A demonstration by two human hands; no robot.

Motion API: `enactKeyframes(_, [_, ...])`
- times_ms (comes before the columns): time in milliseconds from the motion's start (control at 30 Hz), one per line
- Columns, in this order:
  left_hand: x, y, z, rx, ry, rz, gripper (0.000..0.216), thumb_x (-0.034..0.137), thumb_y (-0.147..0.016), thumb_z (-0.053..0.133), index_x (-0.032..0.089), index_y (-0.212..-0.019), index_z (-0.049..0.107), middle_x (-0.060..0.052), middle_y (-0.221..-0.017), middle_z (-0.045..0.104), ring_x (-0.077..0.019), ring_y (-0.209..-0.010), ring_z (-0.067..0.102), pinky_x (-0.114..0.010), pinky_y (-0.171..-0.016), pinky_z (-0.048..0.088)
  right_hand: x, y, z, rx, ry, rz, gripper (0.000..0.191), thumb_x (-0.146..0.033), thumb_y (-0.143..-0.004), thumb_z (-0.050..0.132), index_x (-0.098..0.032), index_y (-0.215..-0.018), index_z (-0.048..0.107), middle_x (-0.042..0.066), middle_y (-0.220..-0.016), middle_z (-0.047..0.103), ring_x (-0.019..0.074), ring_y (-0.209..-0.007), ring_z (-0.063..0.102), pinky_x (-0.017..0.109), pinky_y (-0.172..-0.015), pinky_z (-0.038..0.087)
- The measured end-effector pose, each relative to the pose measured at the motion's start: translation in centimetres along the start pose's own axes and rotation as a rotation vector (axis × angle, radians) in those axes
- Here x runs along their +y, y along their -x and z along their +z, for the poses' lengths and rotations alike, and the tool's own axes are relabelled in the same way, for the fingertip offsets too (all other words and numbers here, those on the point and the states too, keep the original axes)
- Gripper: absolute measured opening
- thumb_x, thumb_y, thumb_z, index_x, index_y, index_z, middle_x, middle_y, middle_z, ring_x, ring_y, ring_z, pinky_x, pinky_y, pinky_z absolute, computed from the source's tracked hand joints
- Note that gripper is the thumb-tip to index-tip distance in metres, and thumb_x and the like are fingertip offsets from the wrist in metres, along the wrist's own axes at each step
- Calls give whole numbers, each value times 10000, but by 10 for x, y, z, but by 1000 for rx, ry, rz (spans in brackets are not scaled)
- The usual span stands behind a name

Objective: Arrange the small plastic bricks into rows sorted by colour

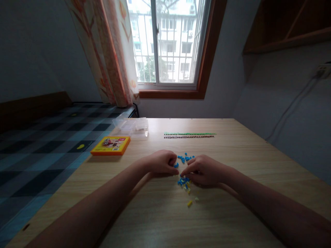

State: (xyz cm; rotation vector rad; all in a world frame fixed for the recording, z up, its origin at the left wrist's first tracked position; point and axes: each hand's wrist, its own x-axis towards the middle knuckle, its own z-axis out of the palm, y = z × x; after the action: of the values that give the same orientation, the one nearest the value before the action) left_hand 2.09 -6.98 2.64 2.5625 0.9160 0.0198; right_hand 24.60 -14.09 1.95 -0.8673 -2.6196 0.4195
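My left hand (163,162) rests on the table with its fingers curled in. A small blue brick (176,165) lies by its fingertips; whether anything is inside the fingers is hidden. Opposite it, my right hand (204,169) reaches in with its index finger stretched out, its tip at the top of a mixed pile of tiny blue and yellow bricks (184,182). Its other fingers are bent and apart from the index finger, with nothing seen in them. Between and beyond the hands lies a loose group of blue bricks (183,159). A yellow brick (189,203) sits nearer to me.
Farther back on the wooden table (232,206) run a row of green pieces (190,133) and a row of dark brown pieces (188,136). At the left edge are a yellow-orange box (111,145) and clear plastic trays (133,127). A checkered bed (51,137) stands beyond.
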Motion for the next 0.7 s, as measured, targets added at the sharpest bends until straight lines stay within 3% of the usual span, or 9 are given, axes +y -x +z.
enactKeyframes(200, [-2,0,-1,-20,26,18,383,507,-706,668,183,-666,467,55,-635,466,-101,-620,382,-241,-552,253,5,3,-1,60,91,2,251,-225,-874,556,-265,-1019,757,15,-757,693,93,-585,552,214,-555,337])
enactKeyframes(500, [-3,1,-3,-48,69,39,396,503,-699,677,184,-658,445,59,-619,439,-97,-604,365,-237,-533,245,-8,2,2,-29,56,-44,270,-195,-833,581,-288,-1016,756,1,-757,677,89,-566,523,219,-561,337])
enactKeyframes(700, [-3,1,-4,-50,77,43,410,539,-727,646,177,-660,466,52,-628,451,-98,-609,374,-241,-544,244,1,1,3,92,180,40,235,-222,-873,562,-271,-999,754,10,-765,702,102,-601,567,236,-559,307])
